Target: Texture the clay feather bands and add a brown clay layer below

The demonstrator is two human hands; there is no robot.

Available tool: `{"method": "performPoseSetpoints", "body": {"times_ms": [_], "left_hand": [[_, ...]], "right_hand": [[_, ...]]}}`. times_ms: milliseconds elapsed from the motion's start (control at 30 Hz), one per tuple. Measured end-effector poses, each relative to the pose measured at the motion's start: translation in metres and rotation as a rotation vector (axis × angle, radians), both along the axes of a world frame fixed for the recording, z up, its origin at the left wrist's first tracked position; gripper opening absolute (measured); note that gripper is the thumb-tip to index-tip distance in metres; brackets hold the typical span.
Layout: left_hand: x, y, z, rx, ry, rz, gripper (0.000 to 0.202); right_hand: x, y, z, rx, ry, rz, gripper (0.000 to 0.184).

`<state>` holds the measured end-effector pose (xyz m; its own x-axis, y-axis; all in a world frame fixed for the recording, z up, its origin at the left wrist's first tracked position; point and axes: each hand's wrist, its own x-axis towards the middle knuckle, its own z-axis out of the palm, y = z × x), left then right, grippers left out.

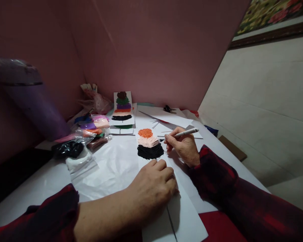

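Observation:
My right hand [183, 146] pinches a slim pen-like tool [188, 132] with a white patterned handle. Its dark tip is at the right edge of a pale peach band [149, 142] of soft, clay-like material. This band lies on a long white paper strip [189, 218], between a ridged orange patch [145, 133] above and a black band [150, 152] below. My left hand [154, 188] rests on the strip just below the black band, fingers curled under. Whatever its fingertips hold, if anything, is hidden. A dark line runs down the strip beside that hand.
To the left lie several plastic bags of coloured clay-like material [91, 129]. Behind stands a card with stacked coloured bands [122, 107]. White sheets [176, 116] and keys [168, 108] lie at the back right. A purple bottle [32, 97] stands far left, against a pink wall.

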<state>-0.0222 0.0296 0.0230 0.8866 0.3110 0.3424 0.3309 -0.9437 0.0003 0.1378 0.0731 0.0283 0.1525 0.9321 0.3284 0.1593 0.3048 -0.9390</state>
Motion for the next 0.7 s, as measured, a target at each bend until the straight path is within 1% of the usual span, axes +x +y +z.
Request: {"method": "performPoseSetpoints", "body": {"times_ms": [133,367,567,700], "left_hand": [[0.0001,-0.0001,0.0014,-0.019,0.005,-0.002,0.022],[-0.0002,-0.0011,0.0037,-0.037,0.028,0.005,0.025],[0.0004,0.0,0.0031,-0.03,0.019,0.01,0.026],[0.0009,-0.0003,0.0025,-0.024,0.021,0.014,0.025]], "right_hand": [[0.0014,0.0011,-0.0003,0.005,-0.039,-0.025,0.023],[-0.0001,0.0023,-0.0042,-0.036,-0.012,0.008,0.024],[0.0005,0.0028,-0.0022,-0.008,0.005,-0.002,0.024],[0.0001,0.0026,-0.0017,-0.017,-0.004,0.003,0.024]]}}
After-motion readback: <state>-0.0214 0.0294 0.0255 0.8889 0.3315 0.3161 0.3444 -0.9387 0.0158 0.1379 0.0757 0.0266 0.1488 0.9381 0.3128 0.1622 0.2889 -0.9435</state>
